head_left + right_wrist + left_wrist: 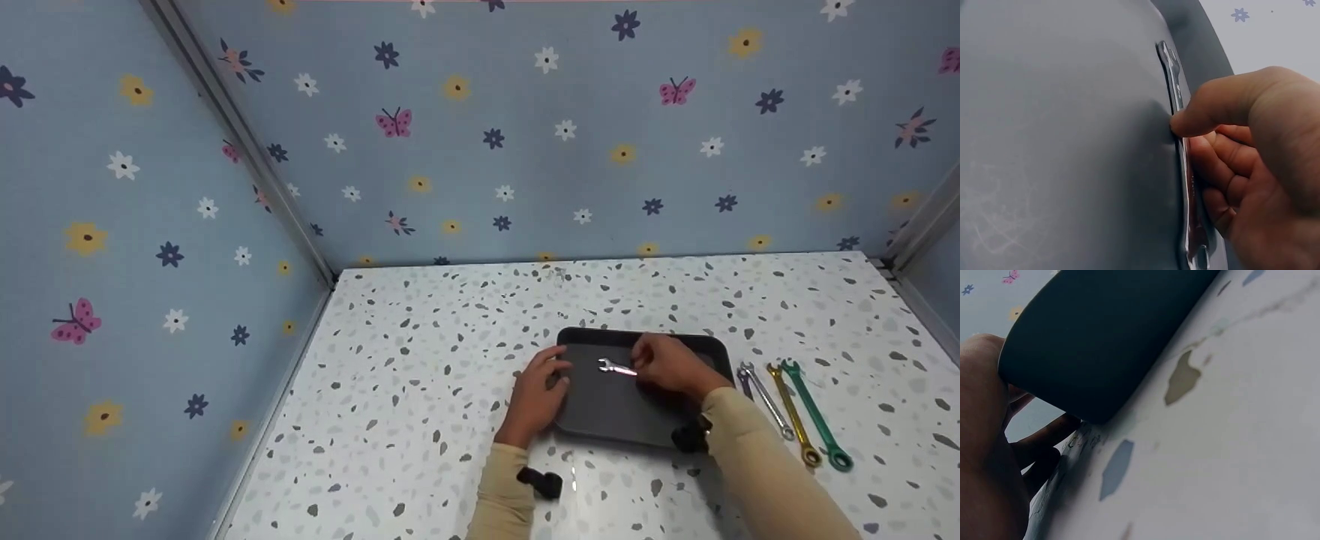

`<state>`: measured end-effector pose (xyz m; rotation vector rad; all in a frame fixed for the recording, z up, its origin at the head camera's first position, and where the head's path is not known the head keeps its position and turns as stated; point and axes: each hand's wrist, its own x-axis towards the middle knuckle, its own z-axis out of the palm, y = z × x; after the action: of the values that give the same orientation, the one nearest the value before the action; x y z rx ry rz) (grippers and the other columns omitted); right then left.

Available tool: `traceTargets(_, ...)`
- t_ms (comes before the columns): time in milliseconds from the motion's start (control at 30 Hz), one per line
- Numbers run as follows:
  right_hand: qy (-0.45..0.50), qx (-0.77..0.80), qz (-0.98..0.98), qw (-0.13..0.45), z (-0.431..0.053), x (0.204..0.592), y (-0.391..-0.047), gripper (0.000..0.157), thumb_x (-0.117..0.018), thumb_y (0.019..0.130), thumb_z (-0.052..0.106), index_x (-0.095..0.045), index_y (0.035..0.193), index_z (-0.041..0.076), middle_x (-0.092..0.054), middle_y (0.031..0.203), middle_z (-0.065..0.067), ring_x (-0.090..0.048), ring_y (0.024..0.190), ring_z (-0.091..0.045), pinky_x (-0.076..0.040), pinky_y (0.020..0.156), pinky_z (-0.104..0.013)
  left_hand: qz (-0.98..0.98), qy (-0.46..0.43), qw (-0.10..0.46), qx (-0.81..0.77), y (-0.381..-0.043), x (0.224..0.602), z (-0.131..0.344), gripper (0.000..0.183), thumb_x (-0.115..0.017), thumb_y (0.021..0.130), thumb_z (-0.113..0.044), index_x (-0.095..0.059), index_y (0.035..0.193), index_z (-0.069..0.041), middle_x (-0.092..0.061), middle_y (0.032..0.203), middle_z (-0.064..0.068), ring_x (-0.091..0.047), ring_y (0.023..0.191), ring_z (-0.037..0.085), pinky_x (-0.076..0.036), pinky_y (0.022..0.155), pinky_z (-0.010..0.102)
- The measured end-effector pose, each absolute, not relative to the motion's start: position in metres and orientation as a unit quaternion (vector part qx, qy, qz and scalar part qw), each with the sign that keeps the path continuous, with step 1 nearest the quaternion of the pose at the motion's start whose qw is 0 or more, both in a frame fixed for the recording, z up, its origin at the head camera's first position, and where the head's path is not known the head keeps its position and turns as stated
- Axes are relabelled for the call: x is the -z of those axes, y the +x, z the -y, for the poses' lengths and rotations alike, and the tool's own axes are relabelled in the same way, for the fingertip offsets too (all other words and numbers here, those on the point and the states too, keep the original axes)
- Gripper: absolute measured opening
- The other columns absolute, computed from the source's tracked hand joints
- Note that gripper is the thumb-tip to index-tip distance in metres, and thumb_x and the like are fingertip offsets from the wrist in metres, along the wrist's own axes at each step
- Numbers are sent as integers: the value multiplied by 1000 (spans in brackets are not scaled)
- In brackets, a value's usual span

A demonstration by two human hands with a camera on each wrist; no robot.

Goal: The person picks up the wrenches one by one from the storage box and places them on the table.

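Observation:
A dark grey tray (604, 409) lies on the speckled tabletop. At its left edge is my left hand (536, 394), fingers spread and lightly bent against the rim. The left wrist view shows those fingers (1050, 439) low beside the tray's outer wall (1100, 337). Over the tray's right half, my right hand (667, 365) pinches a small silver wrench (619, 368) between thumb and fingers. Seen from the right wrist, the wrench (1188, 191) lies along the tray's far side, the thumb (1188, 122) across its middle and an open jaw at its near end.
Right of the tray several wrenches lie side by side: a purple one (744, 381) partly behind the right arm, a silver one (766, 401), a gold one (795, 416) and a green one (817, 416). Patterned blue panels (487, 165) rise behind and left of the table.

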<state>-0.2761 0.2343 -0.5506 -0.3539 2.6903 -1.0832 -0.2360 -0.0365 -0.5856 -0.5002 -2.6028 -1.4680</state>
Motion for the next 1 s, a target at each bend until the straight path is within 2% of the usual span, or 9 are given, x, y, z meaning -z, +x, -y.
traceTargets(167,-135,370,-912,111,-235,551,-277,28,-68,71,-5,-59,96,5,-62,89,-6,-57,80,-21,-49,70,-37,863,-154,51,479,-237,586,36,24,-64,95,-9,-72,117,-10,-53,145,-6,-44,137,13,-30,116,48)
traceTargets(367,-137,374,-910,113,-237,551,-277,29,-68,69,-5,-59,95,5,-61,88,-6,-56,80,-21,-48,71,-36,864,-158,56,474,-238,585,36,24,-64,95,-10,-72,118,-11,-53,145,-6,-45,138,15,-21,115,64)
traceTargets(533,-149,392,-901,114,-239,552,-276,27,-70,72,-7,-62,95,3,-63,88,-6,-57,80,-20,-49,71,-35,865,-159,59,473,-237,585,37,24,-64,95,-10,-72,118,-10,-54,145,-5,-45,138,16,-18,113,69)
traceTargets(633,-152,393,-899,124,-239,550,-275,24,-70,73,-6,-64,94,3,-64,87,-6,-57,78,-20,-49,70,-34,865,-158,56,474,-237,586,36,25,-64,95,-10,-72,118,-10,-54,146,-5,-45,138,15,-20,114,66)
traceTargets(733,-153,390,-897,139,-237,547,-275,22,-69,74,-4,-65,95,3,-64,86,-6,-57,77,-20,-48,69,-35,862,-157,51,479,-237,586,36,25,-64,95,-11,-72,119,-10,-53,146,-5,-44,138,14,-27,116,54)
traceTargets(767,-154,387,-897,144,-237,546,-275,22,-69,75,-4,-66,95,4,-63,86,-5,-57,76,-20,-48,69,-35,862,-157,51,480,-237,585,36,25,-64,95,-11,-72,119,-10,-53,146,-5,-44,138,14,-28,116,53)
traceTargets(833,-160,383,-897,149,-236,545,-275,20,-68,77,-3,-67,96,4,-63,85,-4,-56,74,-19,-48,67,-34,860,-159,51,482,-236,585,37,25,-63,95,-10,-71,119,-9,-52,147,-4,-44,138,14,-27,117,53)
traceTargets(1000,-167,384,-897,144,-235,547,-275,19,-70,79,-3,-68,98,2,-64,84,-4,-56,73,-17,-48,66,-32,859,-164,61,481,-234,584,37,25,-63,96,-9,-72,119,-9,-53,146,-3,-45,137,16,-21,115,64)
